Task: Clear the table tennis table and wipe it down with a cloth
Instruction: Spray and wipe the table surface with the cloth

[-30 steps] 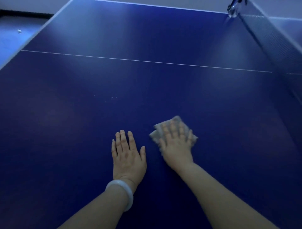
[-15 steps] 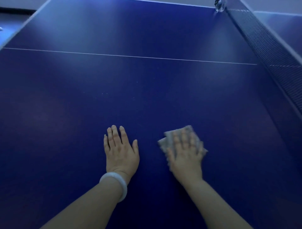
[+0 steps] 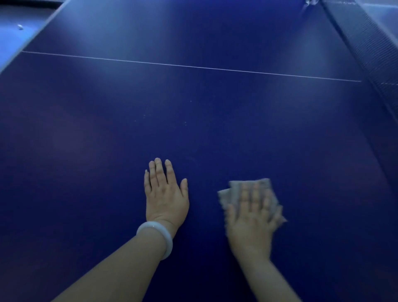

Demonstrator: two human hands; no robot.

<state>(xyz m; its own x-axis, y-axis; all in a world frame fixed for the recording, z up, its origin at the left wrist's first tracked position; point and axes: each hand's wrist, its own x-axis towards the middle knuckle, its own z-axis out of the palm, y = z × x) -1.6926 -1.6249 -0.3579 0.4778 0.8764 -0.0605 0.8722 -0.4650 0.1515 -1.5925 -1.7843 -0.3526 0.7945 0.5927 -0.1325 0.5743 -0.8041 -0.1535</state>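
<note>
The dark blue table tennis table point(image 3: 193, 120) fills the view, with a thin white line across it. A grey folded cloth point(image 3: 237, 189) lies flat on the table at the lower right. My right hand point(image 3: 252, 217) presses on the cloth with straight, spread fingers and is blurred by motion. To its left, my left hand point(image 3: 165, 194) rests flat on the bare table surface, fingers straight, with a white bangle on the wrist. A few pale specks dot the surface ahead of my hands.
The net point(image 3: 366, 45) runs along the right side, with its clamp point(image 3: 311, 2) at the top. The table's left edge point(image 3: 32, 41) borders the floor, where a small white object point(image 3: 20, 26) lies.
My right hand has slid the cloth to the right, widening the gap from my left hand. My left hand stays flat in place on the table.
</note>
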